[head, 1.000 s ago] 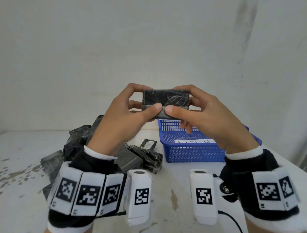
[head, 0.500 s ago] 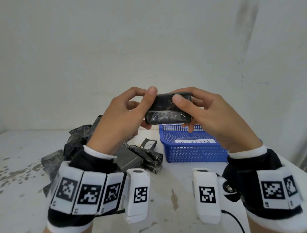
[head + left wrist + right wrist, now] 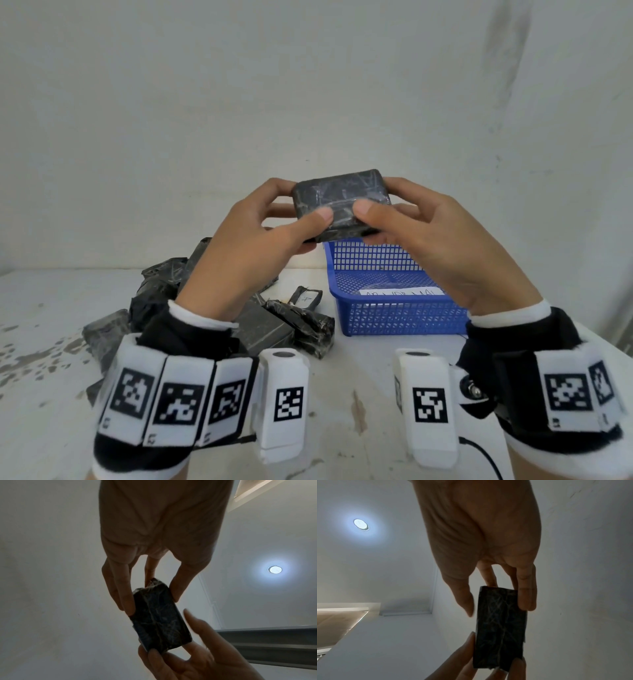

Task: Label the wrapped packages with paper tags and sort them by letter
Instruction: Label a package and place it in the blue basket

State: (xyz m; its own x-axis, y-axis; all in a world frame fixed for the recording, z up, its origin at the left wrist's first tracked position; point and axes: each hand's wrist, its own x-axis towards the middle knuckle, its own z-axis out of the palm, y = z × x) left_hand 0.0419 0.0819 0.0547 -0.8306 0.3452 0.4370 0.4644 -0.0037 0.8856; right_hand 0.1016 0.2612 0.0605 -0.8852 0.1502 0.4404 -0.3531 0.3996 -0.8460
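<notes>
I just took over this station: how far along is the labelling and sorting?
Done: one small package on the table shows a tag. In hand: left hand and right hand hold an untagged-looking black package. Left: the pile; the blue basket holds only a paper slip.

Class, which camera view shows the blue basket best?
The head view. The blue basket sits on the white table, its mesh wall and rim visible and a paper strip inside, though the right hand covers part of it. Neither wrist view shows the basket: both look up at walls and ceiling.
</notes>
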